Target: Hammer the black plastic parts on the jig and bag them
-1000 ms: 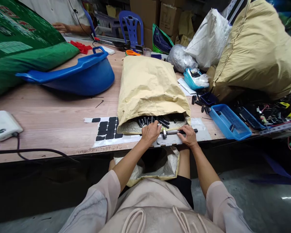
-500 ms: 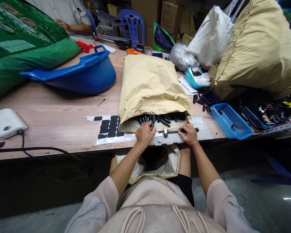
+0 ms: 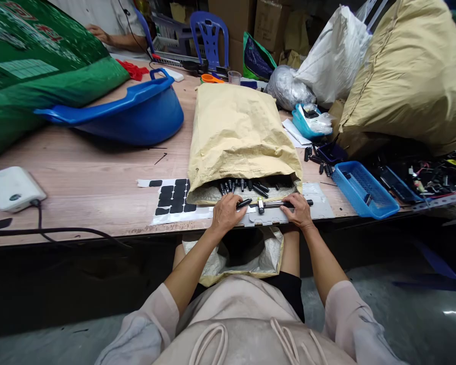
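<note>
My left hand (image 3: 226, 212) pinches a short black pen-like piece (image 3: 243, 203) just in front of the mouth of a yellow woven sack (image 3: 243, 132). More black pen-like pieces (image 3: 260, 190) lie loose inside the sack's mouth. My right hand (image 3: 298, 210) is closed on a thin rod-shaped tool (image 3: 275, 204) with a metal head (image 3: 260, 206), lying level along the table edge. The black piece's right end points at that head, with a small gap between them. Under both hands lies a grey board (image 3: 319, 204). Another sack (image 3: 231, 266) sits open on my lap.
A sheet of black stickers (image 3: 175, 197) lies left of the sack. Further left are a blue basin (image 3: 137, 116), a white box with a cable (image 3: 14, 188) and a green bag (image 3: 53, 56). A blue basket (image 3: 365, 190) stands right. Across the table shows another person's hand (image 3: 99, 34).
My left hand has drawn the black piece out of the sack's mouth and turned it from upright to nearly level, towards the tool. My right hand stays in place on the tool.
</note>
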### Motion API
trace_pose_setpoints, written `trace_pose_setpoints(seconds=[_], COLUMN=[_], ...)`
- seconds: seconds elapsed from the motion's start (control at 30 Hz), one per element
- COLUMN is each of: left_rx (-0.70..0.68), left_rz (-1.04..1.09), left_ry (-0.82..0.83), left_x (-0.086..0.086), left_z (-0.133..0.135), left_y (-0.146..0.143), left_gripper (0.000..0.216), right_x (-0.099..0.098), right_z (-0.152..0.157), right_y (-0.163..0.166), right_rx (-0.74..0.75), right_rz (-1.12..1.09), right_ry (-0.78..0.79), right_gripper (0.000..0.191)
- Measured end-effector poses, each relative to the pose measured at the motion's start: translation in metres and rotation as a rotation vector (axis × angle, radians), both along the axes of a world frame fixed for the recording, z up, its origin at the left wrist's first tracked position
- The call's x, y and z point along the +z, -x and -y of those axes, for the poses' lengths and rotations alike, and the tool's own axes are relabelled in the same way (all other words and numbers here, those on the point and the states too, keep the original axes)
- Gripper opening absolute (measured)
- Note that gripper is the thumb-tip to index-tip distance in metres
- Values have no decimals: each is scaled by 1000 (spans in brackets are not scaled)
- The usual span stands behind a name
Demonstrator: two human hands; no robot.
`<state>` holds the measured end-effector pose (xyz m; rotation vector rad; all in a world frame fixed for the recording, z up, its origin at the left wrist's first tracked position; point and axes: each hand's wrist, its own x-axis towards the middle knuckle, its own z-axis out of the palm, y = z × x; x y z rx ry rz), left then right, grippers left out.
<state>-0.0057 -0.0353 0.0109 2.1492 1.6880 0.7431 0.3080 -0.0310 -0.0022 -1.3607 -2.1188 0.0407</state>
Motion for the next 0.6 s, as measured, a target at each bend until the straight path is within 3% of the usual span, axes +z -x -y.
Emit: trace_pose_setpoints(seconds=[0.33,0.6], left_rx=[-81,-32], left_rz=[147,213], left_ry=[-34,73], left_x=[-21,-16], left_z=[-18,-19], left_y=[0,-2], left_gripper=[14,14], right_x=[-3,8], right_z=[-1,11], right_y=[-2,17], right_rx=[-29,-90], right_rz=[127,59], right_ry=[25,-17], right_gripper=[20,25])
